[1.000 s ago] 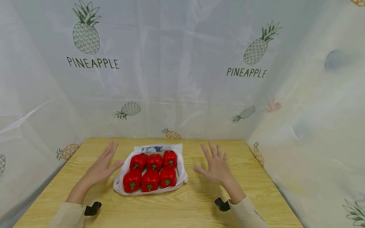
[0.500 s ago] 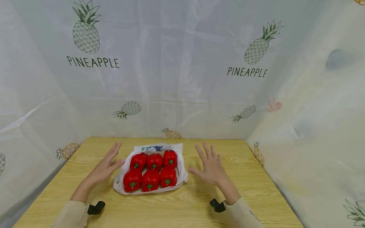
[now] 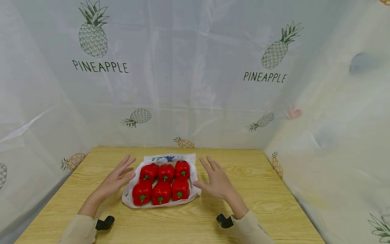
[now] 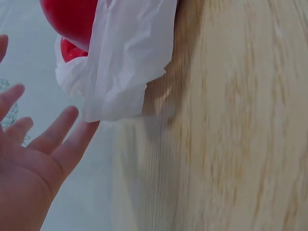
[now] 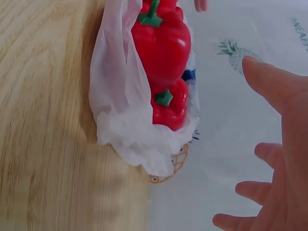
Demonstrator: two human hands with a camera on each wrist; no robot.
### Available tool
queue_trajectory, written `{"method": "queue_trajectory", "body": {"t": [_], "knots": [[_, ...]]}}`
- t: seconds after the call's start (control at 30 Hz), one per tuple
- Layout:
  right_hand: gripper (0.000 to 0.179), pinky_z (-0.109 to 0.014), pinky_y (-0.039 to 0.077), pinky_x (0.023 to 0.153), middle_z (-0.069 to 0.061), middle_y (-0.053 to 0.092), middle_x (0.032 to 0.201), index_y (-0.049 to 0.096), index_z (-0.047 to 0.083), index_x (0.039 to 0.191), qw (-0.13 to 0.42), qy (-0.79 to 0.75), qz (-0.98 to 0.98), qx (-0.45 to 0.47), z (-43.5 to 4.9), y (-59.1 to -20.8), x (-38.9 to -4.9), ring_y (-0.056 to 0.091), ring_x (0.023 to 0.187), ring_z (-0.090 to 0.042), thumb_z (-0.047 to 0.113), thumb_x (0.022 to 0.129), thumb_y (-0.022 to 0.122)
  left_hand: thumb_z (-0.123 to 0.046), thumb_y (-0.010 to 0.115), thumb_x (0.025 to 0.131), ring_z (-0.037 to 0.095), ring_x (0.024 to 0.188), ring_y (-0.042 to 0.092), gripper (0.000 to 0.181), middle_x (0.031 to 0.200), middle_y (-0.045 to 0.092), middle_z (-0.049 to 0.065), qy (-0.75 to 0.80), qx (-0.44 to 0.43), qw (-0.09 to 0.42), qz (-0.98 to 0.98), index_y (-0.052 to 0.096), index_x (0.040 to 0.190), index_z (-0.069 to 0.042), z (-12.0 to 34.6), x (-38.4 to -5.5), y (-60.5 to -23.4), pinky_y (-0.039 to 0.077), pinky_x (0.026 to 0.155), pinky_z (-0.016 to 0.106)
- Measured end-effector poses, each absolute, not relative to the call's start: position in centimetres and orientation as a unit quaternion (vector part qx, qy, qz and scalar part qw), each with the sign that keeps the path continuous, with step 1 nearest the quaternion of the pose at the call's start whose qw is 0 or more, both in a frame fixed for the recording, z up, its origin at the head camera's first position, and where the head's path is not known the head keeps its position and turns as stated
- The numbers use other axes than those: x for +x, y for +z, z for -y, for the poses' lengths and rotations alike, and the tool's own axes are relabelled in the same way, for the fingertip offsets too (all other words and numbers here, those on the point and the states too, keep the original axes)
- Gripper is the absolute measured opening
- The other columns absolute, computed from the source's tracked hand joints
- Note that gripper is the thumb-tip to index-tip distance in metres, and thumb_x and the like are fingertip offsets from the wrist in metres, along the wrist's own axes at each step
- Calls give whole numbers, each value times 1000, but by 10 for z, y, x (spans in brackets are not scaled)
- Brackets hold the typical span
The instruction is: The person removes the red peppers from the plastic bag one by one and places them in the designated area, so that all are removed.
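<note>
Containing six red peppers (image 3: 161, 190): white bag (image 5: 118, 77) | hands (image 3: 112, 182) (image 3: 218, 183): free, fingers spread, either side

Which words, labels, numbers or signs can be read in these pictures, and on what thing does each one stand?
"PINEAPPLE": back sheet, upper left, under a printed pineapple.
"PINEAPPLE": same sheet, upper right.
Sheet lettering at the right wrist view's edge: cut off.
Green-and-blue print on the white bag: too unclear to read.
Mark on the right sleeve: too small to read.

Forward-down head view, 2 nearer wrist views, shared peppers (image 3: 161, 188)
</note>
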State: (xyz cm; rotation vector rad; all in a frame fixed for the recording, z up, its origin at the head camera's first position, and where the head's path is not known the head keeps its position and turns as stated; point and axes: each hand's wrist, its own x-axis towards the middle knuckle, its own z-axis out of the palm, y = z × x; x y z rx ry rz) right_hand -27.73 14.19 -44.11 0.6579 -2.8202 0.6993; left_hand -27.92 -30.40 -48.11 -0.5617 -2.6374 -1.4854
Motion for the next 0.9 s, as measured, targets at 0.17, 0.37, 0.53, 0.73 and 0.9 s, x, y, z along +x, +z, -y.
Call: {"method": "queue_trajectory", "body": {"t": [0.17, 0.37, 0.53, 0.73, 0.9], "knots": [[93, -76, 40, 108, -11, 23, 176, 31, 27, 169, 77, 254, 936, 232, -134, -442, -277, 30, 155, -48, 60, 94, 73, -23, 61, 110, 57, 143, 44, 61, 177, 4, 20, -481, -212, 27, 851, 38, 166, -12, 306, -280, -485, 39, 105, 79], [89, -76, 45, 102, -16, 28, 173, 35, 23, 168, 79, 267, 926, 256, -126, -446, -279, 33, 154, -48, 56, 95, 74, -25, 63, 109, 54, 145, 44, 59, 177, 9, 19, -473, -221, 19, 853, 44, 162, -10, 309, -282, -488, 45, 106, 71], [87, -73, 47, 103, -17, 30, 172, 37, 22, 167, 69, 286, 914, 279, -122, -448, -281, 36, 152, -47, 53, 95, 76, -22, 62, 110, 55, 144, 43, 55, 177, 12, 19, -459, -244, 21, 854, 47, 160, -8, 310, -283, -491, 50, 104, 67], [83, -65, 48, 109, -15, 32, 171, 40, 20, 165, 56, 298, 904, 303, -118, -453, -284, 40, 151, -43, 45, 96, 79, -20, 63, 109, 55, 139, 49, 47, 176, 15, 18, -449, -254, 27, 856, 56, 154, -9, 311, -283, -493, 54, 103, 56], [79, -61, 47, 112, -17, 35, 169, 44, 16, 163, 51, 315, 889, 327, -115, -455, -285, 42, 150, -40, 34, 96, 81, -20, 64, 108, 51, 134, 56, 40, 175, 18, 19, -440, -250, 30, 862, 62, 148, -13, 313, -284, -497, 50, 101, 25]]}}
